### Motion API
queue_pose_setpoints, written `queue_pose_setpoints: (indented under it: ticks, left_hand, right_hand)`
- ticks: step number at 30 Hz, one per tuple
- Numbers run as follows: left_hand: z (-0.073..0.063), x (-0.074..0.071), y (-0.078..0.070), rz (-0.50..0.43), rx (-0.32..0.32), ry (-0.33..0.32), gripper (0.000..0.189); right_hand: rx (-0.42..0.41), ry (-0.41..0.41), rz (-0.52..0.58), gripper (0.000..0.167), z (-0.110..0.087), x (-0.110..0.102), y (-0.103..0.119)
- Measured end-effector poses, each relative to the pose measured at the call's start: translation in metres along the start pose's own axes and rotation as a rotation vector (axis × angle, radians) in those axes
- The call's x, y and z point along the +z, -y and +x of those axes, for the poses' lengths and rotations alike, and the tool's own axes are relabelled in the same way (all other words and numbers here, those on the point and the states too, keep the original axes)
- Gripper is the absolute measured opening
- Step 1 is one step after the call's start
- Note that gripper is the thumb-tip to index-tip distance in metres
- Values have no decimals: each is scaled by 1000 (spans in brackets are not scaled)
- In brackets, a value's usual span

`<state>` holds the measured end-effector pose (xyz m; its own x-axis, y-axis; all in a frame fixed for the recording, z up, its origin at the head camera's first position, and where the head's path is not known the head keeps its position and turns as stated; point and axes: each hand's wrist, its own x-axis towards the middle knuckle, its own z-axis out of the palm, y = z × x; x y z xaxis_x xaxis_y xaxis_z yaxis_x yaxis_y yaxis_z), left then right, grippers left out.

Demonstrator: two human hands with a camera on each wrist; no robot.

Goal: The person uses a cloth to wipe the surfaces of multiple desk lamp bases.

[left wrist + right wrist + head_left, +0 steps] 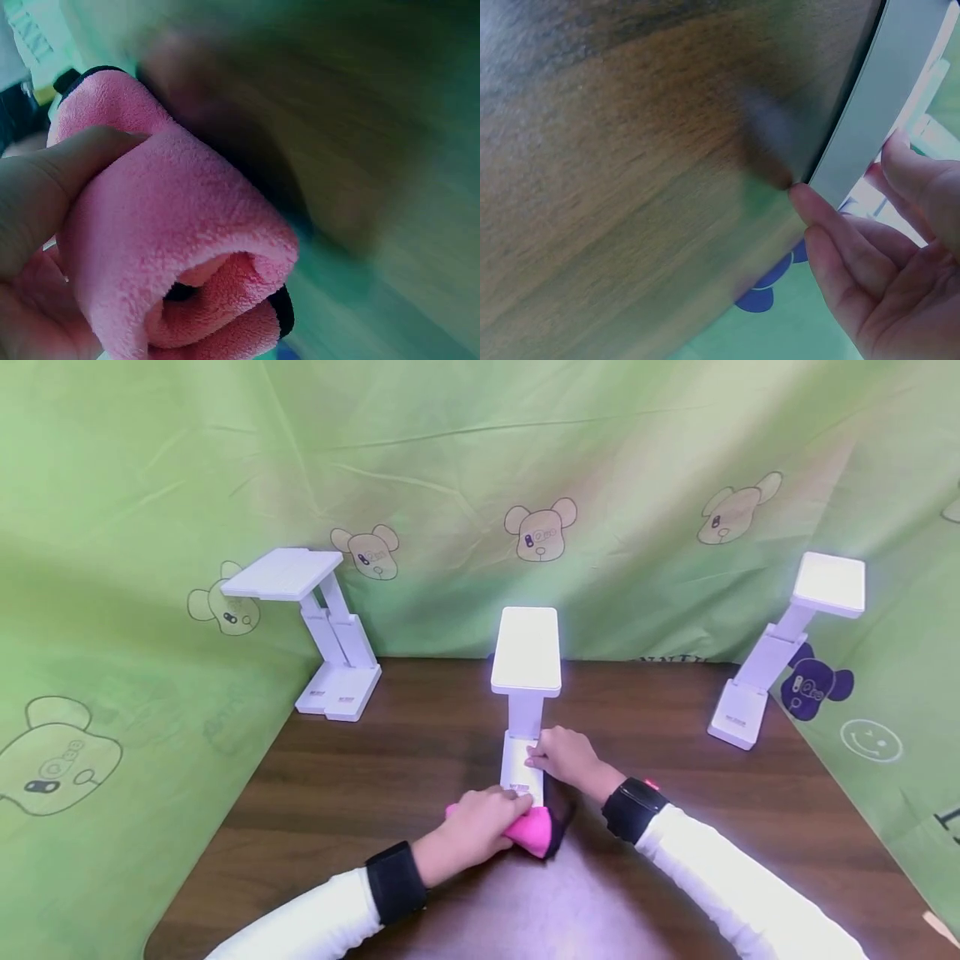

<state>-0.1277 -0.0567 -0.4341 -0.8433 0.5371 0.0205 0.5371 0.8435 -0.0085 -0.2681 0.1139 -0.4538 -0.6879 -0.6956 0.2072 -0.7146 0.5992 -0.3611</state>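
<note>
In the middle of the table stands a white folding desk lamp (pixel 527 652), its rectangular head lit and its arm upright. My right hand (pixel 566 758) pinches the right edge of the lamp's base (pixel 517 768). In the right wrist view, fingertips (pixel 801 196) press the side of the base, and the thumb lies over its top. A folded pink plush cloth (pixel 172 202) with black edging is gripped by my left hand (pixel 480 827) at the front end of the base. The palm and curled fingers hide part of the cloth in the head view.
On the left at the back stands a wider white lamp (pixel 337 635), which looks like two lamps side by side. A lit white lamp (pixel 761 660) stands back right. Green printed fabric (pixel 450 460) hangs around the brown wooden table (pixel 315 793).
</note>
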Motion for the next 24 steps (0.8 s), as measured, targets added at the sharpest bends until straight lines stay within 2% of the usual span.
queue_pose_setpoints:
  ticks: [2,4,6,8,9,11,14,16,17,19,20,22,24]
  left_hand:
    - [10,-1,-11,-15,52,-8,46]
    - [16,-2,-18,-74,101,-25,44]
    - [19,-3,-19,-193,123,-42,43]
    - [19,-4,-15,-386,102,-62,40]
    - [19,-5,-11,-512,66,-68,38]
    - [20,-6,-3,-797,-47,-95,38]
    - [24,-7,8,-1236,-256,-183,44]
    - [29,-6,13,-1440,-373,-257,49]
    - [32,-4,13,-1506,-412,-292,52]
    - [38,-1,12,-1557,-477,-344,54]
    - [41,1,10,-1550,-503,-366,55]
    - [45,3,7,-1514,-526,-402,53]
    - [47,4,4,-1441,-530,-403,55]
  right_hand:
    - [-32,31,39,17,1,-3,-3]
    - [-75,107,108,21,3,-9,-8]
    - [-96,193,185,24,3,-18,-16]
    - [-63,235,267,28,0,-30,-25]
    - [-32,226,308,31,-3,-35,-29]
    - [53,167,424,39,-11,-43,-36]
    - [143,62,697,59,-21,-45,-37]
    - [169,51,887,69,-27,-42,-27]
    - [183,58,953,71,-29,-39,-19]
    - [209,87,1027,69,-34,-33,0]
    - [231,94,1034,67,-36,-29,9]
    - [278,76,1022,64,-39,-23,26]
    - [331,34,1013,65,-42,-20,37]
